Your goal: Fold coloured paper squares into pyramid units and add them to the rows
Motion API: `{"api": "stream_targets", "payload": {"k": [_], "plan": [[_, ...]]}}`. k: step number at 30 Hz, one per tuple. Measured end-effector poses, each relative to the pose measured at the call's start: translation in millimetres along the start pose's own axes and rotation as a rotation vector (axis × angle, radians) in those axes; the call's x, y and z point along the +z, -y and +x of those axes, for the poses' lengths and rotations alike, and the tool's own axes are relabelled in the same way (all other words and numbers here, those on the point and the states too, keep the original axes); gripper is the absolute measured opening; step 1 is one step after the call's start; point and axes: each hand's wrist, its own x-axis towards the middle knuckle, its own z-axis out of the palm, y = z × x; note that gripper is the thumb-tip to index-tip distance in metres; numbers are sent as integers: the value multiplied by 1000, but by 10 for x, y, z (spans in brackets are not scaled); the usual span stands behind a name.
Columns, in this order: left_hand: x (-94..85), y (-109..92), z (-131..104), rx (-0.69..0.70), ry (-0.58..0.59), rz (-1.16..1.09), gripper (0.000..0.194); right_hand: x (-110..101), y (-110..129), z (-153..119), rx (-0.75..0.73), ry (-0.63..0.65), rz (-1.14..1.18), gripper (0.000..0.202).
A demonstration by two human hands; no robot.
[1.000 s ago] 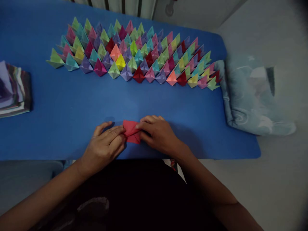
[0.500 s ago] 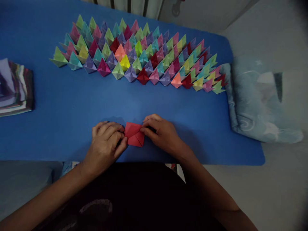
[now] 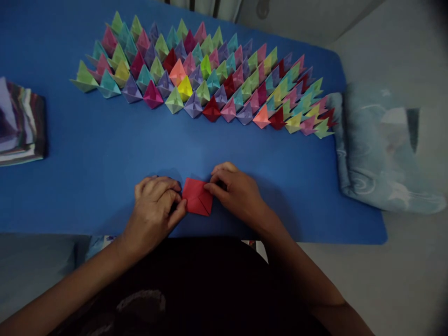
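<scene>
A small folded square of red paper (image 3: 197,197) lies near the front edge of the blue table, with crease lines and flap edges showing on its upper face. My left hand (image 3: 157,200) pinches its left corner between thumb and fingers. At the upper right edge, my right hand (image 3: 234,186) grips the paper between thumb and forefinger, its other fingers curled. Beyond my hands stand rows of folded paper boats (image 3: 212,109) in many colours, packed close together.
The blue table (image 3: 115,154) spans most of the view. A stack of folded cloth or paper (image 3: 26,123) sits at its left. A folded grey-blue patterned cloth (image 3: 381,154) overhangs the right edge. A grey padded surface (image 3: 35,270) shows at lower left.
The right hand has drawn slightly up and right, and the paper's upper flap now looks flatter. The left hand stays nearly still. The view has shifted a little.
</scene>
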Motion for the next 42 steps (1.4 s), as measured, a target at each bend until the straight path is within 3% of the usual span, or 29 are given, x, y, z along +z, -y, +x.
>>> {"api": "stream_targets", "payload": {"k": [13,18,22,27,37,42], "plan": [[-27,25,-4,-4,25,36,6,-9,26,19,5,14,-61,19],[-49,75,66,290,104,123,34,-19,29,36,1,22,-71,18],[-35,144,99,430,198,62,37,-29,29,29,-16,13,-151,18],[-71,178,29,423,172,72,34,-13,-56,-8,-55,-94,-257,19],[-99,62,-121,412,107,126,25,-36,-103,-28,-52,-122,-107,8],[-60,9,-36,371,71,107,15,9,-43,-149,-315,-43,-69,26]]}}
